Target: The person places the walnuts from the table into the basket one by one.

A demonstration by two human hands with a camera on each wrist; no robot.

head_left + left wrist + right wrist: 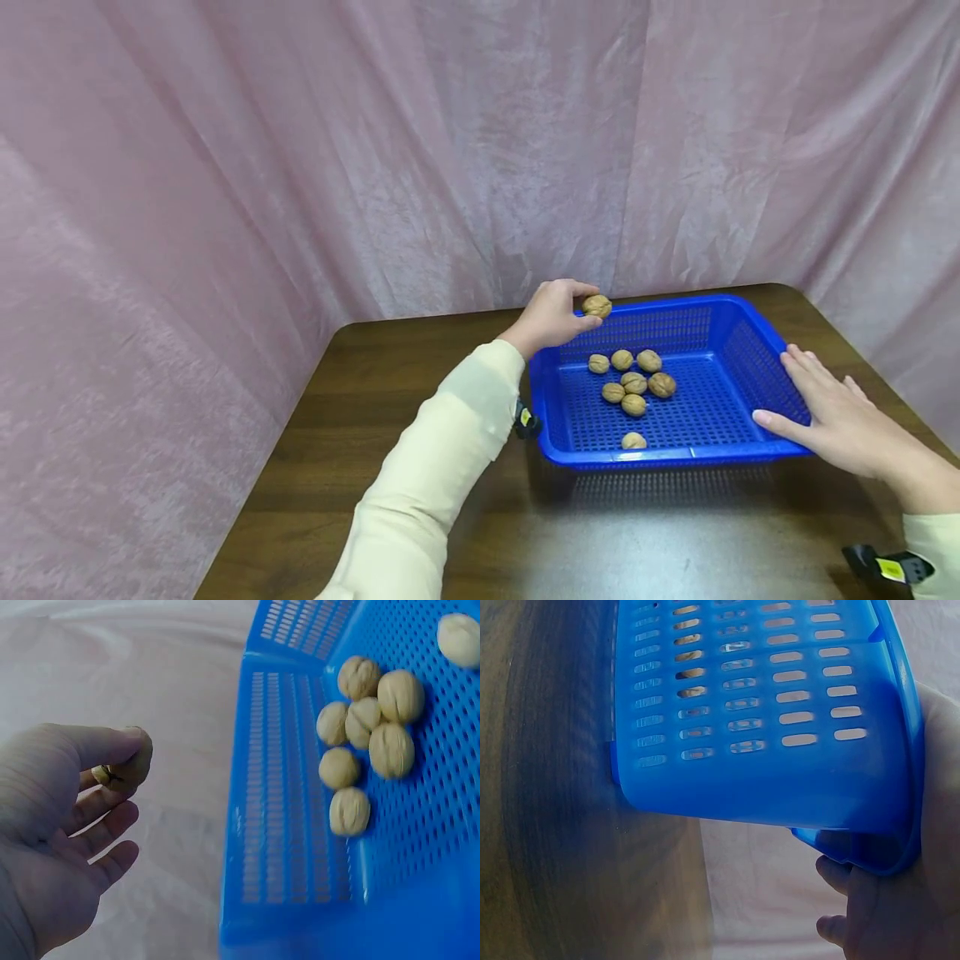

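My left hand (553, 315) is raised over the back left corner of the blue plastic basket (551, 417) and pinches a walnut (597, 307) between thumb and fingers. In the left wrist view this walnut (136, 766) is partly hidden by the fingers, away from the basket's side. Several walnuts (633, 383) lie on the basket floor, most grouped toward the left, with one walnut (633, 441) apart near the front wall. My right hand (843, 417) rests on the basket's right rim, its fingers fairly straight and its thumb reaching over the inside.
The basket stands on a dark wooden table (360, 425), near its back edge. Behind the table hangs a pink curtain (450, 167). A black band with a yellow label (891, 570) is on the right wrist.
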